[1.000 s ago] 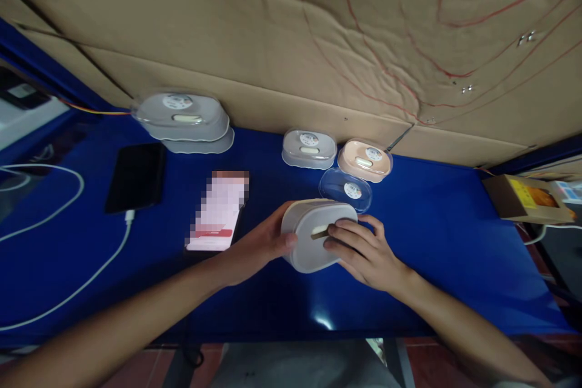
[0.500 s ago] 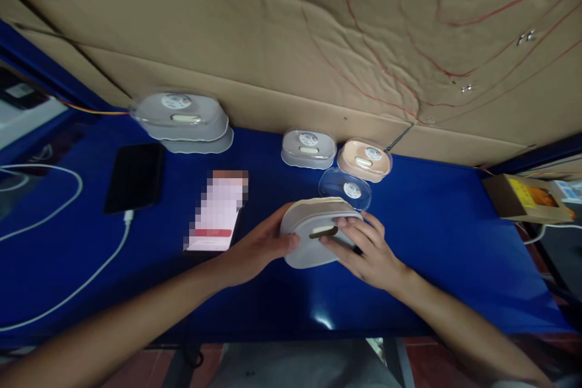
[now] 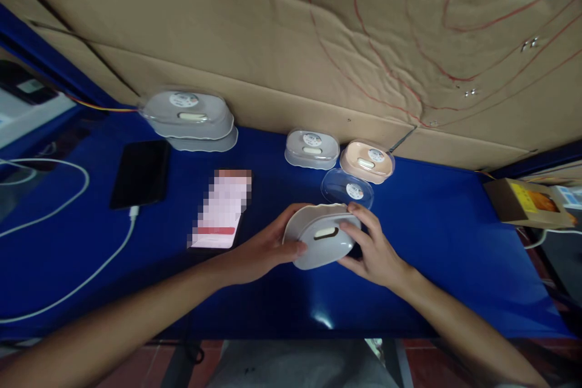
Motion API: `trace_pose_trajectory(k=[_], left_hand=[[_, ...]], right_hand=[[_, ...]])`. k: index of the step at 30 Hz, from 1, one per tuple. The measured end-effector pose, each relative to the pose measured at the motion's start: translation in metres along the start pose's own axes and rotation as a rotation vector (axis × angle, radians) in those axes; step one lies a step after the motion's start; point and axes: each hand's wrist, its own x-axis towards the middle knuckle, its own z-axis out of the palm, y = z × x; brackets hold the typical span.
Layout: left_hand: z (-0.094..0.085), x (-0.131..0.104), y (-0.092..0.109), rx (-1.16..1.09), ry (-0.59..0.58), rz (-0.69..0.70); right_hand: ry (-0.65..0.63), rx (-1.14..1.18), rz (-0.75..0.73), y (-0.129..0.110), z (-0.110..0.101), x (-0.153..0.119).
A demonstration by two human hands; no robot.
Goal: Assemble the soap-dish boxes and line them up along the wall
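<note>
While the left hand point(image 3: 268, 250) grips the gray box point(image 3: 321, 240) above the table's point(image 3: 273, 309) front edge, the right hand point(image 3: 375, 248) clasps its side.

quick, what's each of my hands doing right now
Left hand: closed on the grey oval container, thumb on its face.
Right hand: holding the same container by its other side, fingers bent.

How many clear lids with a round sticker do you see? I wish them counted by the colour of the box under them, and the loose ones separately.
Clear lids on grey boxes: 2
Clear lid on peach box: 1
Loose clear lid on blue table: 1
Total: 4
</note>
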Motion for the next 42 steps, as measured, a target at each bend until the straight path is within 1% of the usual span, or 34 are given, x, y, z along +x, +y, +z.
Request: trace_pose_trajectory(k=[3, 5, 6, 8, 10, 12, 14, 15, 17, 20, 22, 24, 27, 31, 35, 39, 42], left_hand=[[0.002, -0.001, 0.004, 0.002, 0.015, -0.028], [0.004, -0.001, 0.005, 0.014, 0.055, -0.03], [0.005, 0.0, 0.006, 0.02, 0.095, -0.029], [0.008, 0.001, 0.009, 0.003, 0.216, -0.045], [0.009, 0.004, 0.015, -0.05, 0.368, -0.064], [0.008, 0.007, 0.022, -0.109, 0.509, -0.053], [0.005, 0.011, 0.027, -0.154, 0.61, -0.047], [0.002, 0.012, 0.028, -0.172, 0.634, -0.067], [-0.002, 0.014, 0.027, -0.197, 0.626, -0.137], [-0.003, 0.014, 0.022, -0.202, 0.538, -0.217], [-0.003, 0.012, 0.017, -0.202, 0.48, -0.216], [-0.001, 0.011, 0.015, -0.208, 0.424, -0.181], [0.001, 0.01, 0.013, -0.231, 0.329, -0.126], [0.002, 0.01, 0.008, -0.258, 0.245, -0.145], [0.002, 0.01, 0.003, -0.258, 0.203, -0.171], [0.001, 0.01, 0.001, -0.229, 0.192, -0.14], [0.0, 0.009, 0.001, -0.212, 0.205, -0.138]], right_hand=[[-0.044, -0.011, -0.002, -0.001, -0.001, 0.001], [-0.064, -0.017, -0.003, 0.0, -0.003, 0.002], [-0.069, -0.022, -0.002, 0.001, -0.005, 0.003], [-0.069, -0.047, 0.015, 0.006, -0.007, 0.004], [-0.076, -0.117, 0.093, 0.014, -0.009, 0.005], [-0.094, -0.229, 0.238, 0.023, -0.008, 0.005], [-0.106, -0.292, 0.382, 0.031, -0.007, 0.004], [-0.1, -0.283, 0.43, 0.033, -0.007, 0.004], [-0.055, -0.206, 0.473, 0.036, -0.008, 0.004], [0.047, -0.065, 0.505, 0.033, -0.011, 0.005], [0.085, 0.026, 0.536, 0.029, -0.014, 0.005], [0.079, 0.111, 0.536, 0.024, -0.014, 0.004], [0.033, 0.194, 0.461, 0.016, -0.012, 0.003], [-0.022, 0.213, 0.353, 0.006, -0.007, 0.001], [-0.08, 0.127, 0.228, 0.002, -0.005, 0.002], [-0.063, 0.059, 0.119, 0.003, -0.006, 0.004], [-0.052, 0.032, 0.08, 0.004, -0.008, 0.006]])
